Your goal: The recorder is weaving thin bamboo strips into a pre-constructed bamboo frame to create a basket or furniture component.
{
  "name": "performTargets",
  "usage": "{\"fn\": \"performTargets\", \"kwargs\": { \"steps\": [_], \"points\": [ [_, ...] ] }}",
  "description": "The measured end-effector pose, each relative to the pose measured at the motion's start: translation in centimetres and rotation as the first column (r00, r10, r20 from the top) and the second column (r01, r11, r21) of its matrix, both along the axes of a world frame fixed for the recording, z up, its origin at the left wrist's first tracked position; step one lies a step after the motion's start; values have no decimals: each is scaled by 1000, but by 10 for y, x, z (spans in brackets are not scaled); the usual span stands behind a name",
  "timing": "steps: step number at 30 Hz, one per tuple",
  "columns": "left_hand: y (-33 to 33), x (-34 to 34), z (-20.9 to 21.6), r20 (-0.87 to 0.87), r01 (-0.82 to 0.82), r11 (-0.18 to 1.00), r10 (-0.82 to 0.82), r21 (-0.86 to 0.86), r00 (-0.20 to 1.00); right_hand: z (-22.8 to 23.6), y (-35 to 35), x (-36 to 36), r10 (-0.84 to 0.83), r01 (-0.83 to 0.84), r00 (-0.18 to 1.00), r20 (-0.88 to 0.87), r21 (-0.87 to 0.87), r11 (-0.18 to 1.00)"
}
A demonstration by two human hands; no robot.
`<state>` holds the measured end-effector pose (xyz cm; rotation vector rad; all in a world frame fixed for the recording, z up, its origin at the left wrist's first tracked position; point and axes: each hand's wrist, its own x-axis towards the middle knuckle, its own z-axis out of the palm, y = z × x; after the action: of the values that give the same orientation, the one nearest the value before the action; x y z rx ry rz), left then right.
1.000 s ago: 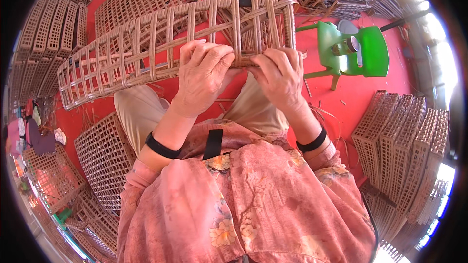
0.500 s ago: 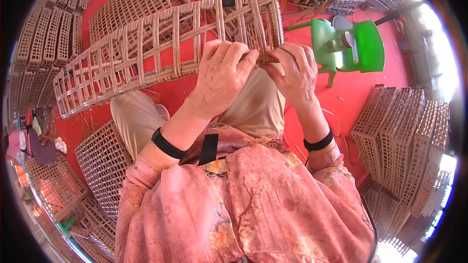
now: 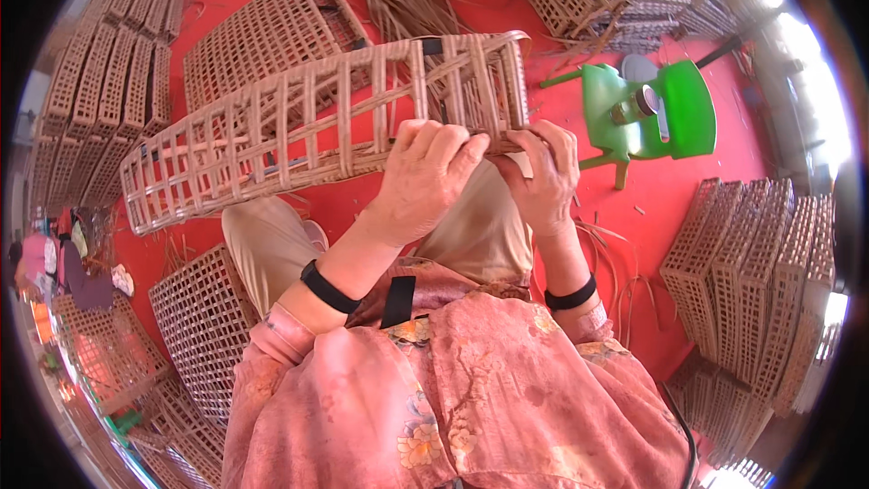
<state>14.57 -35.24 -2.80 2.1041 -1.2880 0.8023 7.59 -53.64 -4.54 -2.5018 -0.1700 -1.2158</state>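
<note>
A long brown wicker basket (image 3: pixel 344 118) with an open lattice of woven strips lies across in front of me, above my lap, its narrow end to the right. My left hand (image 3: pixel 424 181) is closed on its near edge, close to that end. Against the near right corner, my right hand (image 3: pixel 543 183) pinches the woven edge with thumb and fingers. The two hands almost meet there. My fingers hide the exact spot they grip, and any loose strip between them cannot be made out.
A green plastic chair (image 3: pixel 602 109) with a lidded jar (image 3: pixel 636 105) on it stands to the right. Stacked lattice baskets rise at the left (image 3: pixel 100 72) and right (image 3: pixel 738 263). Loose wicker strips (image 3: pixel 398 0) lie on the red floor at the far side.
The whole scene sits lower in the picture, basket and hands with it. My right forearm has swung slightly inward. Both hands remain at the same end of the basket.
</note>
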Motion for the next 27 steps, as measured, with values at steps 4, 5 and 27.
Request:
{"fn": "performTargets", "kwargs": {
  "steps": [4,5,27],
  "points": [
    [3,-2,-2,-37,28,999,-27,29,999,-2,10,-6,-65,69,996,-60,59,996],
    [2,-4,-3,-39,47,999,-47,3,998,-1,14,-9,-82,84,996,-31,43,996],
    [175,-6,20,-189,-483,863,455,-147,870,21,-40,77,-13,46,966,-258,120,992]
  ]
}}
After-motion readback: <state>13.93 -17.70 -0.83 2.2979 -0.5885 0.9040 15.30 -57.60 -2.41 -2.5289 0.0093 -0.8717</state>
